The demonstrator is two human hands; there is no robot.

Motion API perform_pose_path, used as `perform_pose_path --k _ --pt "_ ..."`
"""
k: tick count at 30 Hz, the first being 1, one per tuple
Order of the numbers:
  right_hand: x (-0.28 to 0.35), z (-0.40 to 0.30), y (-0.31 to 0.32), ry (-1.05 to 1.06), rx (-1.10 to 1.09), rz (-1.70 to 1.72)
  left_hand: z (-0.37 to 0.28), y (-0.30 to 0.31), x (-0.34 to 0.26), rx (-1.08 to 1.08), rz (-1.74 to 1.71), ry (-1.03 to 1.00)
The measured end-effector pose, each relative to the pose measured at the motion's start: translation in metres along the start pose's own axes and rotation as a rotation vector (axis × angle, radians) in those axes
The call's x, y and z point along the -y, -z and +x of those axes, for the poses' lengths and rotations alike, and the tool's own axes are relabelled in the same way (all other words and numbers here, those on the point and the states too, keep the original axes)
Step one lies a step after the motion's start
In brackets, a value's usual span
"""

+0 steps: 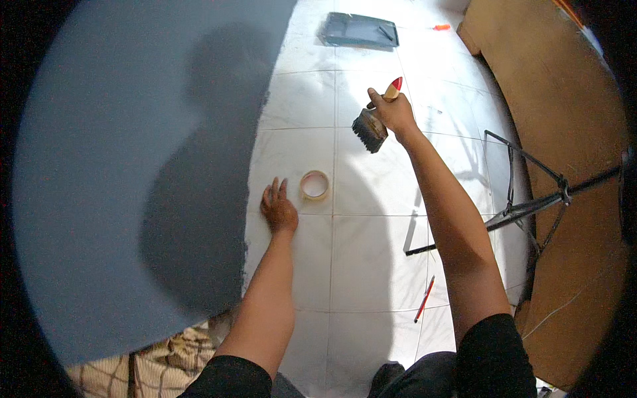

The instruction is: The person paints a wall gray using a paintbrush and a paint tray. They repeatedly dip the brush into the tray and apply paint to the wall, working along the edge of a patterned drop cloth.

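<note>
In the upper middle, my right hand point(398, 117) grips a wide paintbrush point(371, 128) by its wooden handle, whose end is red. Its dark bristles point down and left, apart from the blue-grey wall point(124, 149). My left hand point(279, 211) holds nothing; its fingers are apart, over or on the white tiled floor point(358, 258) near the wall's lower edge. I cannot tell whether the palm presses on the tiles. Just right of its fingertips lies a roll of tape point(314, 185). My shadow falls across the wall.
A shallow paint tray point(356, 31) with a dark stick-like object lies ahead. An orange-handled tool point(441, 28) is at the far right. A black tripod stand point(527, 201) spreads its legs beside the brown panel point(562, 124). A red pencil point(424, 299) lies near me; patterned fabric point(169, 358) is lower left.
</note>
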State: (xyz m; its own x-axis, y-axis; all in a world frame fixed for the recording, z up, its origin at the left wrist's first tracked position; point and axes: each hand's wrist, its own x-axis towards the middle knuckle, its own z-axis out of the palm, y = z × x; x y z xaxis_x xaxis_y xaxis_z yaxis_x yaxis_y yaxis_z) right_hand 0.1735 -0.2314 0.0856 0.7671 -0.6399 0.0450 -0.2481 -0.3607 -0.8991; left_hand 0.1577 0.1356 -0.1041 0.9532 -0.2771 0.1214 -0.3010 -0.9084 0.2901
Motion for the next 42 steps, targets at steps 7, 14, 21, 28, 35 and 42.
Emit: perform_pose_path --k 7,14,21,28,35,42 --pt "-0.084 0.085 -0.017 -0.207 0.020 0.008 0.009 0.027 -0.014 -0.018 0.029 0.025" --pt "-0.043 0.219 0.018 -0.127 0.149 -0.455 0.008 0.044 -0.020 0.151 0.010 0.125" --pt "-0.070 0.332 0.018 -0.077 0.255 -0.966 0.008 0.049 -0.019 0.221 -0.002 0.136" --pt "-0.094 0.346 -0.062 -0.081 0.103 -0.977 0.015 0.044 -0.016 0.233 0.051 0.112" --pt "-0.045 0.335 0.019 0.060 0.486 -1.104 0.073 0.039 0.009 0.356 0.003 0.310" --pt "-0.063 0.472 0.110 -0.179 0.436 -1.334 0.351 -0.046 -0.161 0.170 -0.227 0.025"
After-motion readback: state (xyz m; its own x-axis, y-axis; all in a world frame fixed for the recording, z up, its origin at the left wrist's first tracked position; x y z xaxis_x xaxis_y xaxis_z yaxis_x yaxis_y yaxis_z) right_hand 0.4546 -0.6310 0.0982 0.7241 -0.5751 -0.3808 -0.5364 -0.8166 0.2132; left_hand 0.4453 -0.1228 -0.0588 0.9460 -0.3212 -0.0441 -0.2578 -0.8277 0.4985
